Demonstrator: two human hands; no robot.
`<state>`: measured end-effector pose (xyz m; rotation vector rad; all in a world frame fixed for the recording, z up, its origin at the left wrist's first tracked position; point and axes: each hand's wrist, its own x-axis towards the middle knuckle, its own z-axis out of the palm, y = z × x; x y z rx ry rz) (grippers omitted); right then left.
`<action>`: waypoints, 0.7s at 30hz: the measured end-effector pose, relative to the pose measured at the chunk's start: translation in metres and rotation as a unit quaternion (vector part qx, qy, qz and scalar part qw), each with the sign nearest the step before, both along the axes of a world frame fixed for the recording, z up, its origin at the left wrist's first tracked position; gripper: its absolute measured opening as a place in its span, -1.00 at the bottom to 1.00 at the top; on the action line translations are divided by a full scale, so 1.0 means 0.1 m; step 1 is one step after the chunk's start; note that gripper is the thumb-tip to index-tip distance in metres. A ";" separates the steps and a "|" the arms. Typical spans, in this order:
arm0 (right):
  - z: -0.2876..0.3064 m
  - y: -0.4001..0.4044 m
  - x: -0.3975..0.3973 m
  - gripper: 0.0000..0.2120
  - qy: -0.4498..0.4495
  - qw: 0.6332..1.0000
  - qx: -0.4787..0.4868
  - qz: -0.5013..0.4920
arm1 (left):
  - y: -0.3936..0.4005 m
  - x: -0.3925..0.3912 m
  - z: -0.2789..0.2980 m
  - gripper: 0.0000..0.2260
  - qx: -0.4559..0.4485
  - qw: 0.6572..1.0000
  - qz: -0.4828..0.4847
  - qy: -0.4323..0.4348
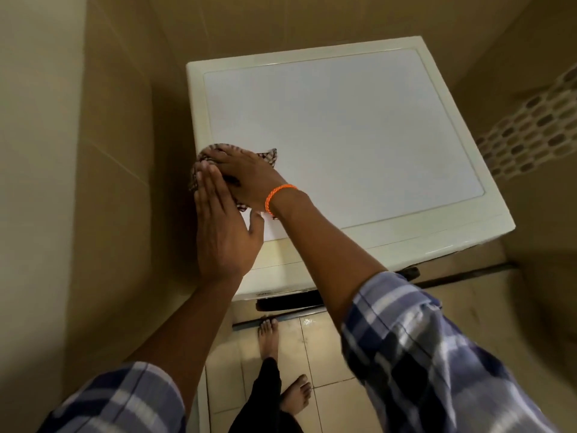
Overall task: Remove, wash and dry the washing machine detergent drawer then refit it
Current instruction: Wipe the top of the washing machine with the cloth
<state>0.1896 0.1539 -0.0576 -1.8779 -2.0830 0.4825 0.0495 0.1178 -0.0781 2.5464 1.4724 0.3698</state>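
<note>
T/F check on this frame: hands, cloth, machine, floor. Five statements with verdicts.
1. The right hand rests on a checked cloth. True.
2. The cloth lies on the floor. False: it lies at the near left corner of the washing machine top.
3. The left hand has straight fingers. True.
4. The orange band is on the left wrist. False: it is on the right wrist.
5. The person wears shoes. False: the feet are bare.
</note>
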 end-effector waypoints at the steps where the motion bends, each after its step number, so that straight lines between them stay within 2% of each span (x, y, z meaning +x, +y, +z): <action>1: -0.02 -0.07 0.08 -0.54 0.008 1.000 0.023 0.002 | -0.01 -0.01 0.00 -0.15 0.003 1.000 -0.011 0.001; 3: -0.05 -0.28 0.38 -0.55 0.039 0.996 0.072 -0.030 | -0.02 0.00 0.00 -0.17 0.003 1.000 -0.029 0.003; 8: -0.15 -1.35 1.76 -0.57 0.055 0.958 0.090 -0.267 | -0.03 -0.02 -0.05 -0.31 0.005 0.998 -0.051 0.045; 10: -0.13 -1.86 2.38 -0.49 0.029 0.927 0.063 -0.369 | -0.01 -0.02 -0.09 -0.33 0.012 0.996 -0.056 0.068; 12: -0.13 -2.21 2.79 -0.33 -0.009 0.897 0.019 -0.442 | -0.01 -0.01 -0.09 -0.33 0.012 0.995 -0.056 0.081; 15: -0.20 -2.18 2.88 -0.29 -0.058 0.849 -0.025 -0.524 | -0.01 0.00 -0.08 -0.34 0.022 0.993 -0.055 0.100; 17: -0.23 -1.90 2.62 -0.28 -0.083 0.841 -0.012 -0.534 | -0.02 0.00 -0.06 -0.34 0.025 0.992 -0.055 0.110; 18: -0.23 -1.72 2.40 -0.32 -0.079 0.849 0.009 -0.522 | -0.02 -0.01 -0.06 -0.34 0.026 0.992 -0.055 0.113; 21: -0.17 -1.01 1.52 -0.57 -0.060 0.915 0.126 -0.377 | -0.02 0.00 -0.05 -0.34 0.023 0.993 -0.056 0.105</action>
